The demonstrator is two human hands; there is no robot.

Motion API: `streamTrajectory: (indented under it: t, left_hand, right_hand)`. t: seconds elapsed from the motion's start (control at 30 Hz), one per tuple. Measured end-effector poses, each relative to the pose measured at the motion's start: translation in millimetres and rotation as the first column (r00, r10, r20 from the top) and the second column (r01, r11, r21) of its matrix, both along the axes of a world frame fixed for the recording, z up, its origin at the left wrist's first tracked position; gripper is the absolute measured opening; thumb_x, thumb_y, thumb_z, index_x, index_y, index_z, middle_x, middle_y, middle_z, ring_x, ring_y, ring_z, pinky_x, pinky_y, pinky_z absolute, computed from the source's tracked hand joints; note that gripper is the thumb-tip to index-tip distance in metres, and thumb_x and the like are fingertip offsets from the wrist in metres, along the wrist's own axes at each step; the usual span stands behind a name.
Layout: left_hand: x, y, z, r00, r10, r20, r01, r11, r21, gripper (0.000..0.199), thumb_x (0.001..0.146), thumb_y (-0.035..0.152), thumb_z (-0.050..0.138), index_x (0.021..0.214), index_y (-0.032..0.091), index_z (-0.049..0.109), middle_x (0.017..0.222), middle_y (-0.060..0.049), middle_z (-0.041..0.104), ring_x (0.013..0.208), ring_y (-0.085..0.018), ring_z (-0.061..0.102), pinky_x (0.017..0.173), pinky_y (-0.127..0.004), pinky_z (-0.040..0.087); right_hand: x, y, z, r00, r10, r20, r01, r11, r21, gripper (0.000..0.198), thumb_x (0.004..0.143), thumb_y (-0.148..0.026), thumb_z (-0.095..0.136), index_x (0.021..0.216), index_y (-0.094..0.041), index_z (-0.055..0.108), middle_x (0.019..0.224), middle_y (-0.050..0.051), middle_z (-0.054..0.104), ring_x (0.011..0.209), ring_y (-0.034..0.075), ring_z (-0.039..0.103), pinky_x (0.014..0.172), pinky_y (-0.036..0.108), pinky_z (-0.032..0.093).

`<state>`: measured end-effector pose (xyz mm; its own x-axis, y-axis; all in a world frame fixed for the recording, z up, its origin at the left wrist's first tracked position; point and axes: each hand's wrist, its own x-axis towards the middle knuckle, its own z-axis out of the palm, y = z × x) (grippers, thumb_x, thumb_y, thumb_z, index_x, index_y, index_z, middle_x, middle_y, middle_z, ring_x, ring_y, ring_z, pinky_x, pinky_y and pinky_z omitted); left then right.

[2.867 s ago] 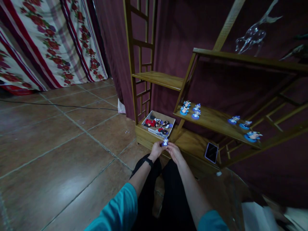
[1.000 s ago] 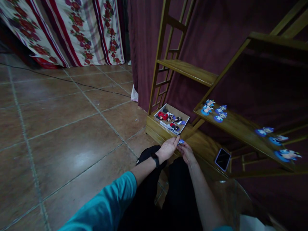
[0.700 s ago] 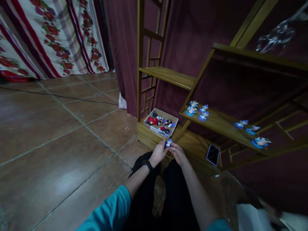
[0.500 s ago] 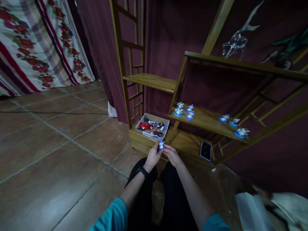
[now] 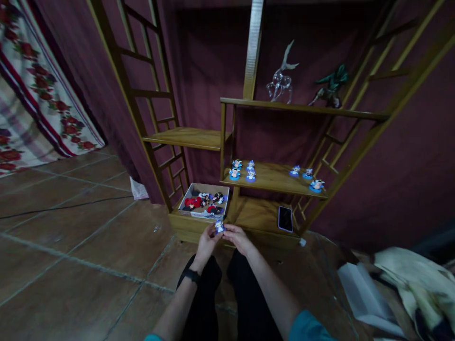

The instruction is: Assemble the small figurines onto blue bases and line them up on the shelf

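Note:
Between my two hands is a small purple-and-white figurine (image 5: 219, 226), held upright in front of the shelf unit. My left hand (image 5: 207, 242) grips it from the left, and my right hand (image 5: 239, 237) has its fingertips closed on its right side. Just beyond them, an open cardboard box (image 5: 188, 213) holds several figurines in red, black and white, lying in a jumble. On the middle shelf (image 5: 272, 177), several similar figurines stand in two groups: purple ones (image 5: 250, 175) and blue-based ones (image 5: 234, 174) at the left, and more (image 5: 316, 185) at the right.
A phone (image 5: 285, 219) lies on the bottom shelf at the right. Higher up stand a clear glass deer (image 5: 280, 85) and a dark green statue (image 5: 332, 87). On the floor to the right are a white box (image 5: 368, 296) and pale cloth (image 5: 415, 270). A cable (image 5: 71, 207) crosses the tiles at left.
My view has turned to the right, so the shelf unit sits further left and more upright in the picture. Both hands still hold the same purple figurine near the box.

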<state>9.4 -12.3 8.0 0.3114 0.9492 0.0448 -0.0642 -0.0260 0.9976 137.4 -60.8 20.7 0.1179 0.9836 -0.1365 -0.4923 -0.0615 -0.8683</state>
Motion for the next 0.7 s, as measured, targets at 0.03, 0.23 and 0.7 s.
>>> streamTrajectory:
  t: [0.03,0.23,0.7]
  left_hand:
    - [-0.1,1.5,-1.5,1.000,-0.006,-0.003,0.006,1.000,-0.004,0.052,0.059,0.031,0.069,0.105,0.012,0.051,0.093,-0.009,0.065,0.086,-0.020,0.061,0.079,-0.034,0.047]
    - [-1.9,3.3,-1.1,0.999,0.018,-0.037,-0.019,1.000,-0.022,0.045,0.055,0.034,0.072,0.090,0.013,0.055,0.088,-0.006,0.064,0.082,-0.019,0.061,0.079,-0.034,0.046]
    - [3.0,-5.1,11.6,0.997,-0.052,0.052,0.057,0.993,-0.104,0.042,0.050,0.029,0.077,0.086,0.013,0.060,0.083,-0.006,0.066,0.074,-0.016,0.060,0.078,-0.032,0.044]
  right_hand:
    - [0.6,0.2,-0.6,1.000,-0.007,0.011,0.007,1.000,0.006,0.036,0.054,-0.026,0.074,0.089,-0.018,0.066,0.094,0.006,0.067,0.083,0.018,0.062,0.081,0.034,0.045]
    - [3.3,0.9,-0.5,0.999,0.002,0.047,-0.003,1.000,0.005,0.036,0.054,-0.026,0.073,0.089,-0.019,0.066,0.092,0.003,0.067,0.081,0.018,0.062,0.081,0.037,0.045]
    - [11.4,-4.9,3.2,0.988,0.028,0.154,-0.026,1.000,-0.011,0.041,0.053,-0.033,0.073,0.091,-0.019,0.065,0.092,0.004,0.066,0.083,0.018,0.060,0.080,0.035,0.045]
